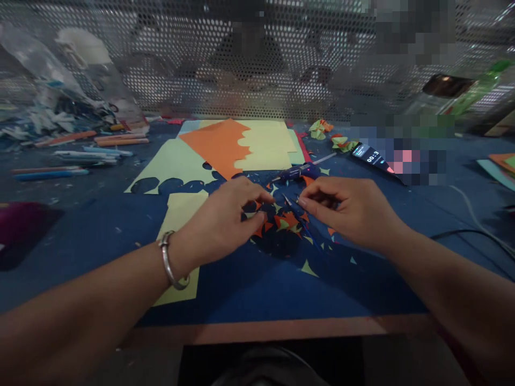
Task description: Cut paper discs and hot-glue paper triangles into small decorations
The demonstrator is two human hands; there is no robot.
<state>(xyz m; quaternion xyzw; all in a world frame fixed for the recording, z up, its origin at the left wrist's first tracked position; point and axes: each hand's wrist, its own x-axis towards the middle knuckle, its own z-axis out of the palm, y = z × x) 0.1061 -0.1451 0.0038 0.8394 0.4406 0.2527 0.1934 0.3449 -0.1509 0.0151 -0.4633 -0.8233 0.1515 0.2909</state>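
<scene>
My left hand point(227, 220), a silver bangle at its wrist, hovers over the blue table with thumb and index finger apart and nothing between them. My right hand point(346, 206) is closed in a pinch, and whatever its fingertips hold is too small to make out. Orange and pale green paper scraps point(286, 221) lie in a loose heap between and below my hands. A slim pointed tool with a blue handle point(309, 231) rests across the scraps, close to my right fingertips. Just beyond lies a blue glue gun point(298, 171), its nozzle pointing left.
Orange paper point(219, 142) with a scalloped edge overlaps yellow sheets point(269, 150) and a cut green sheet point(161, 161). A phone point(374, 158) showing a timer lies behind my right hand. Pens point(88, 154), a spray bottle point(102, 80) and a perforated metal screen point(181, 64) surround the work area.
</scene>
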